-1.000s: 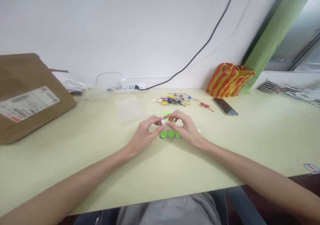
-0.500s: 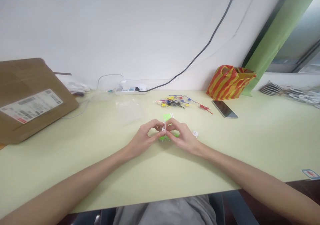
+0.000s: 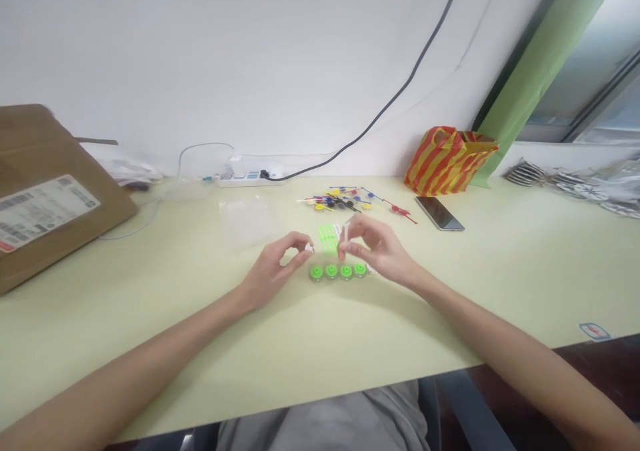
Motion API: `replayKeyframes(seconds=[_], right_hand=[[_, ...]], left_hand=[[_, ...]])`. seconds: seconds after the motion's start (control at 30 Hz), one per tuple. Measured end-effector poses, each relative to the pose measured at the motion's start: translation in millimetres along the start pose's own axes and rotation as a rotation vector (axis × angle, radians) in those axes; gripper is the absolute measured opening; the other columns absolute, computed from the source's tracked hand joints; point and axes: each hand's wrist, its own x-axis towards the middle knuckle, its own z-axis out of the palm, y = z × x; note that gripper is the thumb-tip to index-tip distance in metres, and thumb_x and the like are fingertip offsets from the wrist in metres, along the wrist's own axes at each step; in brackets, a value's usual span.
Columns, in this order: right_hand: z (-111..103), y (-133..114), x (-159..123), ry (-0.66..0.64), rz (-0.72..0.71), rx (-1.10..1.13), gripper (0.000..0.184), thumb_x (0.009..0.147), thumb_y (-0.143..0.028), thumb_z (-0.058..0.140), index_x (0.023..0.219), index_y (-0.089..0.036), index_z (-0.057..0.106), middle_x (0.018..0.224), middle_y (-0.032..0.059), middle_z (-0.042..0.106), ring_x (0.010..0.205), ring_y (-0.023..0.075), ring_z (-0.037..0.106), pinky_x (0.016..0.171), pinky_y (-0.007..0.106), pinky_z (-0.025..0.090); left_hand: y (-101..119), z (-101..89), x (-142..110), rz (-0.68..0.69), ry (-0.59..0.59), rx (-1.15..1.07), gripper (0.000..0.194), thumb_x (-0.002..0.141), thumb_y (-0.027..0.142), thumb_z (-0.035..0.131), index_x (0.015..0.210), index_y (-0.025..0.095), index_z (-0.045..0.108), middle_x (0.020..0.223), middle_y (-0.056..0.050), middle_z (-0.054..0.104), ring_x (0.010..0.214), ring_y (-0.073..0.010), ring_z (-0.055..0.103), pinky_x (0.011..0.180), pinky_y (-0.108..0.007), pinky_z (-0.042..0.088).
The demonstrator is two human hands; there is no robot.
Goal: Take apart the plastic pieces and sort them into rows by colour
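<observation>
landmark: row of four green-topped round pieces [image 3: 331, 271] on the table [image 3: 300, 351]; i place everything from it.
left hand [image 3: 273, 264]: off the row's left end, reaching in from the near left.
left grip: thumb and finger pinched on a small white piece [image 3: 309, 247], just beyond the row's left end in my view; fingertips cover much of it.
right hand [image 3: 383, 249]: beyond the row's right half.
right grip: thumb and fingers closed on a thin white stick [image 3: 346, 233].
white stick, place: beyond the third round piece from the left; right hand nearer, since it has hold.
white stick, long axis: runs steeply up my view, across the row's line rather than along it; whether it stands up or points away i cannot tell.
key relation, piece to stick: stick is right of the small white piece, the two apart, the gap beyond the row's left half.
green strips [image 3: 329, 239]: on the table beyond the row, between the hands in my view.
loose white part [image 3: 371, 269]: just beside the row's right end, partly hidden by the right hand.
</observation>
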Motion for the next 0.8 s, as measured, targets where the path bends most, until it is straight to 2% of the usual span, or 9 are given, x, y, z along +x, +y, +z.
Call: replayKeyframes(seconds=[0.07,0.1,0.17,0.23,0.4,0.53,0.67,0.8], right_hand=[[-16.3,15.5,3.2,0.169,-0.077,-0.208,0.021,0.095,-0.043,0.065,0.089,-0.024,0.06,0.085,0.0042,0.07,0.083,0.0224,0.067,0.083,0.04,0.052],[-24.6,25.0,4.3,0.203,-0.113,-0.332,0.018,0.097,-0.039,0.063,0.087,-0.024,0.061,0.088,0.0052,0.07,0.086,0.0231,0.066,0.084,0.041,0.051],[-38.9,44.4,5.4,0.166,-0.166,-0.553,0.015,0.097,-0.03,0.06,0.084,-0.023,0.065,0.095,0.0074,0.069,0.095,0.0246,0.064,0.088,0.041,0.048],[-48.0,61.6,5.7,0.087,-0.157,-0.684,0.016,0.096,-0.024,0.059,0.082,-0.022,0.067,0.097,0.0087,0.067,0.096,0.0245,0.062,0.086,0.039,0.047],[-49.3,87.1,8.0,-0.125,-0.058,-0.793,0.016,0.093,-0.012,0.055,0.085,-0.02,0.067,0.087,0.0056,0.066,0.082,0.0192,0.06,0.077,0.03,0.044],[-48.2,92.2,9.4,-0.215,-0.062,-0.861,0.017,0.091,-0.009,0.053,0.086,-0.019,0.066,0.088,0.0053,0.066,0.081,0.0179,0.059,0.075,0.028,0.042],[-50.6,88.8,7.3,-0.194,-0.03,-0.843,0.017,0.089,-0.008,0.053,0.086,-0.02,0.065,0.087,0.0042,0.068,0.08,0.0175,0.06,0.075,0.028,0.043],[-47.6,89.1,5.7,-0.077,0.034,-0.786,0.021,0.094,-0.011,0.052,0.102,-0.019,0.07,0.095,0.0056,0.072,0.083,0.0183,0.063,0.078,0.03,0.045]], left_hand=[[-5.0,-1.7,2.0,-0.021,0.079,0.036,0.025,0.103,0.042,0.05,0.102,0.02,0.061,0.097,-0.003,0.068,0.09,-0.0165,0.061,0.084,-0.028,0.048],[-7.2,-2.3,2.7,-0.024,0.101,0.054,0.024,0.103,0.042,0.05,0.101,0.02,0.06,0.098,-0.003,0.067,0.091,-0.0164,0.061,0.085,-0.028,0.048],[-11.3,-2.9,3.2,-0.004,0.109,0.09,0.021,0.102,0.04,0.05,0.102,0.021,0.059,0.099,-0.003,0.067,0.092,-0.0164,0.061,0.086,-0.029,0.048],[-15.2,-2.4,2.6,0.046,0.097,0.13,0.018,0.102,0.037,0.05,0.102,0.021,0.058,0.098,-0.003,0.066,0.092,-0.0165,0.06,0.088,-0.03,0.048],[-18.1,1.4,1.1,0.193,0.027,0.19,0.017,0.101,0.037,0.052,0.102,0.021,0.059,0.096,-0.004,0.066,0.091,-0.0175,0.061,0.087,-0.032,0.049],[-12.6,1.3,2.4,0.07,0.078,0.165,0.019,0.101,0.039,0.052,0.101,0.022,0.059,0.097,-0.002,0.066,0.088,-0.0166,0.061,0.086,-0.031,0.049],[-10.9,-0.9,3.8,-0.008,0.126,0.141,0.022,0.101,0.043,0.051,0.102,0.022,0.06,0.101,-0.002,0.067,0.089,-0.0161,0.061,0.082,-0.029,0.049],[-11.5,-1.0,2.9,-0.006,0.125,0.155,0.023,0.101,0.045,0.051,0.103,0.023,0.06,0.103,-0.001,0.067,0.087,-0.0156,0.061,0.081,-0.028,0.049]])
